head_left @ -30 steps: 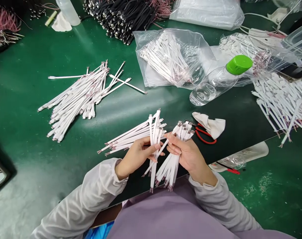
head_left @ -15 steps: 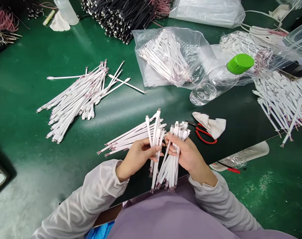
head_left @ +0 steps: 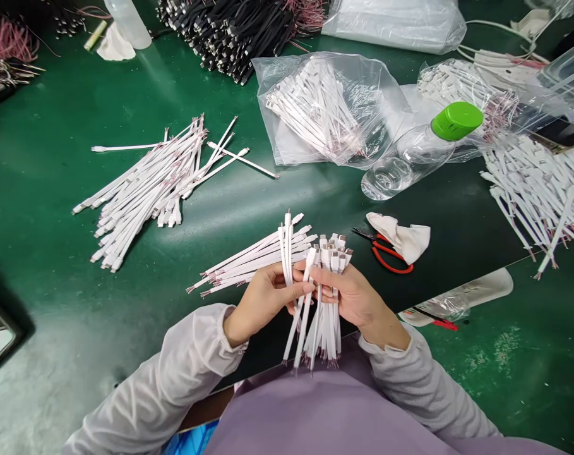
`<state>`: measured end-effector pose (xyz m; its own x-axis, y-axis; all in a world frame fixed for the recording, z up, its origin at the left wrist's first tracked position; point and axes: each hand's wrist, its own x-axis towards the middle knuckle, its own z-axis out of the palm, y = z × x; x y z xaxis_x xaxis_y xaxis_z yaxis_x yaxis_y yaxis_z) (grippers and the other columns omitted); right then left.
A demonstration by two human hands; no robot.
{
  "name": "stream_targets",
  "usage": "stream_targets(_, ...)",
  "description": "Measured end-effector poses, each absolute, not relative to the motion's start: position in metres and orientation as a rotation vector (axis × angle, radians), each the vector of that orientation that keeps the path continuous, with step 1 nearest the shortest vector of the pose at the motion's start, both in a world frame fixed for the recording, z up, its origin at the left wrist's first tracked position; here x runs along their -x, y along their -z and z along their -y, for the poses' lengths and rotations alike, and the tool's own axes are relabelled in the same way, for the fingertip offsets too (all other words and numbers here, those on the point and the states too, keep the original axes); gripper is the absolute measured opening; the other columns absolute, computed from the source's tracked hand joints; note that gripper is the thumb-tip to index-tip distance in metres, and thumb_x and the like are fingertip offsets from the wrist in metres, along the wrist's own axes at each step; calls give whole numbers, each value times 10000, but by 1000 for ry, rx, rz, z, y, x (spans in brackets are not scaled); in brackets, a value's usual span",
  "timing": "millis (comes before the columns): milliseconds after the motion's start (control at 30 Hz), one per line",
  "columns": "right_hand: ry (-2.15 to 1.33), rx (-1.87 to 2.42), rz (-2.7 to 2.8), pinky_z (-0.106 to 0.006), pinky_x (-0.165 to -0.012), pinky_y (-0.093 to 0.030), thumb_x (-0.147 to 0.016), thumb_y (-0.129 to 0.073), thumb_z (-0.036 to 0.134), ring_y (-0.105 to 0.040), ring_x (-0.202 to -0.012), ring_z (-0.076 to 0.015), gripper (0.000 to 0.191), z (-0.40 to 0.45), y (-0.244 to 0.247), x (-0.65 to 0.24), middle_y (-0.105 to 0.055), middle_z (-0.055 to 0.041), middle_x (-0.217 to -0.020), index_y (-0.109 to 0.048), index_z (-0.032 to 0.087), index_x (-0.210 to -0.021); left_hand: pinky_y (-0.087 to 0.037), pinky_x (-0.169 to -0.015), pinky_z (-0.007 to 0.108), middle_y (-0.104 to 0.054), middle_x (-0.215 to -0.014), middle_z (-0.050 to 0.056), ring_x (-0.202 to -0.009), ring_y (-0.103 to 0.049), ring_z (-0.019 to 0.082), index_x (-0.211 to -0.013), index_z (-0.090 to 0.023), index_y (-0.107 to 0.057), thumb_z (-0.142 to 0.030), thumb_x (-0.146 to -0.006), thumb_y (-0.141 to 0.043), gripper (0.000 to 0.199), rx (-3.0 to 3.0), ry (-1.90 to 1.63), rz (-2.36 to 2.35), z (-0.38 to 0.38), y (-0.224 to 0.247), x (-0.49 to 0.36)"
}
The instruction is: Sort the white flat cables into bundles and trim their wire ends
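Observation:
My left hand [head_left: 272,294] is closed on a few short white USB cables [head_left: 287,246], their plugs pointing up and away from me. Right beside it, my right hand [head_left: 355,294] grips a thicker bundle of white USB cables [head_left: 325,328], plugs at the top and bare pinkish wire ends hanging toward my lap. Between the two hands one cable [head_left: 305,309] slants, touched by the fingers of both. Behind my left hand a small group of white cables [head_left: 249,256] lies on the green table [head_left: 182,341].
A larger pile of white cables [head_left: 139,189] lies at left. Red-handled scissors [head_left: 391,258] and a white cloth [head_left: 405,237] are right of my hands. Beyond stand a green-capped bottle [head_left: 410,155], a plastic bag [head_left: 381,95] of cables and black cables [head_left: 230,38]. More white cables [head_left: 537,183] lie far right.
The cables in my left hand have shifted left and stand more upright. One cable has moved over against my right fingers, beside the bundle. My hands have come closer together.

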<state>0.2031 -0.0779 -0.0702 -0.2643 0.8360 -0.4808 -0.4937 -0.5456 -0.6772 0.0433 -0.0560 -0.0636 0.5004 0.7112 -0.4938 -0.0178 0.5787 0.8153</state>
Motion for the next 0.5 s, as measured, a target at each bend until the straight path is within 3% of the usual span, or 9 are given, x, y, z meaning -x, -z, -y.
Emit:
stream_targets(233,-1760,1161,527,-210,-382,-283,-687,-799,347,-372,-423,-51,289,80,73,-197,-500,41,-565,-577,165,-717,-498,-466,193,-650,-672,17,-613,-635,136,-793,-140,-616,-424,-696,-770,337,-889,-461,-889,55,61,-42)
stream_targets(500,-1671,1277,557,-219,-385,-302,-706,-789,339,-418,-413,-69,272,82,71,-197,-540,31,-560,-707,181,-911,-524,-489,182,-644,-703,22,-604,-606,112,-847,-126,-621,-408,-772,-709,305,-941,-479,-867,56,63,-43)
